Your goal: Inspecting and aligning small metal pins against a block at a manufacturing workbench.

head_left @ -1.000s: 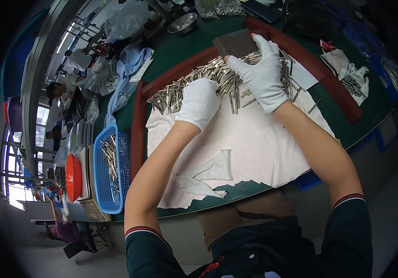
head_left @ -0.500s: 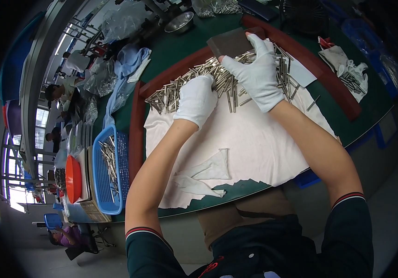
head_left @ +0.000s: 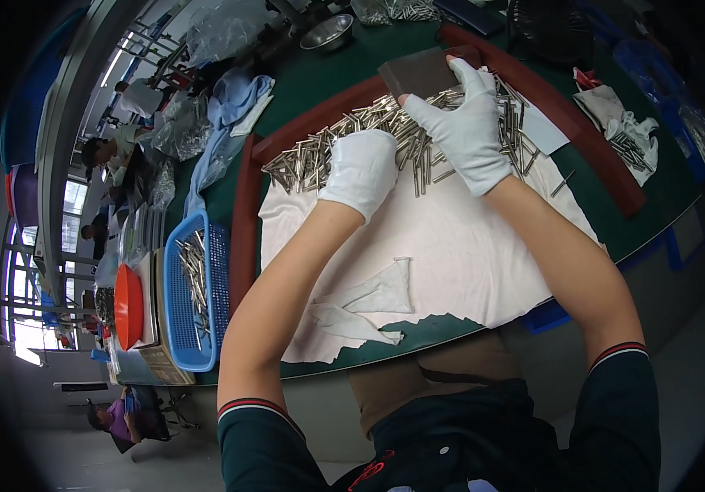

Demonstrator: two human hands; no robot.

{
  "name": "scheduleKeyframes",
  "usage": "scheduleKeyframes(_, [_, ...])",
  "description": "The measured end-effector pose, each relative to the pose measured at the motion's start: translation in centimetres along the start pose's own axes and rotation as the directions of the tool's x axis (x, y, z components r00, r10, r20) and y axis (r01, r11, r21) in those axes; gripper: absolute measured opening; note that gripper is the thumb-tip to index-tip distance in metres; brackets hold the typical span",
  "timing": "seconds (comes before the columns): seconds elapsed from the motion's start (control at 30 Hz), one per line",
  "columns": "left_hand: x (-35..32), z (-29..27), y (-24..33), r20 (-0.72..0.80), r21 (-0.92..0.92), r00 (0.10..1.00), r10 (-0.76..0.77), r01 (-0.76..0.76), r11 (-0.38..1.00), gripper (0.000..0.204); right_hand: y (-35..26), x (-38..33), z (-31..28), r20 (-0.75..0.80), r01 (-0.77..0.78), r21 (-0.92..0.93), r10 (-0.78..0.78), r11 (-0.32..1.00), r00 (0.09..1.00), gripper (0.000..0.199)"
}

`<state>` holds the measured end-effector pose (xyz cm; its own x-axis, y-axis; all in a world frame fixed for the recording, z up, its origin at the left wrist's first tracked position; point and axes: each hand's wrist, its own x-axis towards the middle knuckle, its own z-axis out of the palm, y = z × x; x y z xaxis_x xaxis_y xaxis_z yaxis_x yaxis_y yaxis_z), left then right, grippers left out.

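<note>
Spanning a dark grey-brown, flat rectangular block (head_left: 424,74), the right hand (head_left: 469,135) holds it with thumb and fingers set moderately wide apart. The thumb tip bears on the block's near left corner; a fingertip bears at its right end. Both tips protrude bare from the white fabric glove. The block lies forward and left of the right palm.

The left hand (head_left: 365,168), in a matching white glove, is rounded over with its back upward. Its fingers are hidden beneath it; whether it grips anything cannot be told.

The pile of slim, silver-coloured metal pins (head_left: 411,139) extends on both sides of the left hand and in front of it, and continues beneath and past the right hand. Several pins fan out in the gap between the hands. A pale pinkish-white cloth (head_left: 459,246) lies under the pins and nearer the body than both hands, on the green worktop (head_left: 442,327).

Both forearms reach forward and converge: the left slants inward to the right, the right inward to the left. The right hand is positioned slightly farther forward than the left. A blue perforated plastic basket (head_left: 219,283) containing metal pieces stands left of the left forearm.
</note>
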<state>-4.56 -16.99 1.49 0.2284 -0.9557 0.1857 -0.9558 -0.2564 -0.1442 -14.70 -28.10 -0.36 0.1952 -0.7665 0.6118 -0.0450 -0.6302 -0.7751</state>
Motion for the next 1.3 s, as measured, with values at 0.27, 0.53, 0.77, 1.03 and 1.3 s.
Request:
scheduleKeyframes(0.27, [0.5, -1.1, -0.3, 0.077, 0.027, 0.997, 0.020, -0.022, 0.999, 0.013, 0.1, 0.0, 0.0, 0.002, 0.012, -0.001, -0.012, 1.000, 1.000, 0.078])
scheduleKeyframes(0.53, [-5.9, -4.7, -2.9, 0.384, -0.882, 0.914, -0.131, 0.321, -0.345, 0.014, 0.5, 0.0, -0.1, 0.074, -0.058, 0.107, 0.051, 0.993, 0.996, 0.076])
scheduleKeyframes(0.77, [-12.0, -2.9, -4.9, 0.354, -0.653, 0.930, -0.099, 0.171, -0.738, 0.018, -0.6, -0.8, -0.1, 0.209, -0.147, 0.179, 0.109, 0.973, 0.972, 0.076])
scheduleKeyframes(1.03, [-14.2, -1.5, -6.0, 0.311, -0.508, 0.949, -0.055, 0.117, -0.853, 0.026, -1.9, -1.5, -0.3, 0.331, -0.186, 0.145, 0.129, 0.972, 0.935, 0.073])
scheduleKeyframes(1.3, [-14.5, -1.8, -6.2, 0.393, -0.520, 0.909, -0.141, 0.093, -0.849, 0.024, -3.0, -2.2, -0.3, 0.407, -0.171, 0.091, 0.120, 0.981, 0.906, 0.069])
